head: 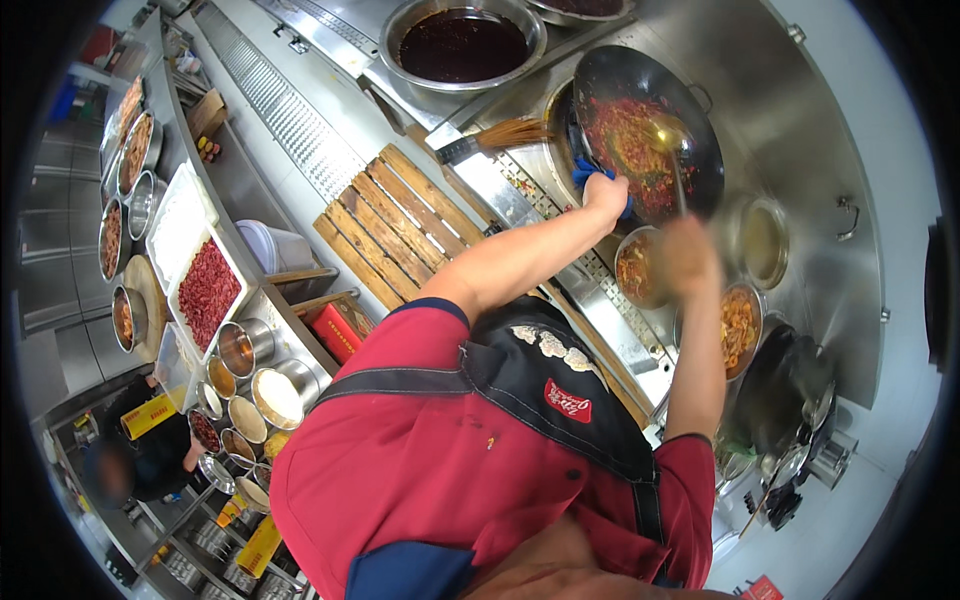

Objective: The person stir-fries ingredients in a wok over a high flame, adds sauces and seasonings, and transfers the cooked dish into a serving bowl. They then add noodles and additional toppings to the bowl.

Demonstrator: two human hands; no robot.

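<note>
A dark wok point(705, 150) sits tilted on the burner, with chopped red and yellow food point(626, 150) inside. My left hand point(606, 195) grips the near rim of the wok through a blue cloth point(581, 174). Blurred by motion, my right hand point(686, 255) is closed around the handle of a metal ladle point(666, 135), whose bowl is over the food in the wok. A metal bowl of red food point(636, 266) stands just left of my right hand, partly hidden by it.
A bamboo brush point(510, 135) lies left of the wok, below a basin of dark liquid point(463, 46). A bowl of orange food point(739, 330) and a pot point(765, 244) stand right. Behind the wooden slats point(405, 225), the left counter holds a tray of red meat point(208, 294); a person point(139, 450) stands beyond.
</note>
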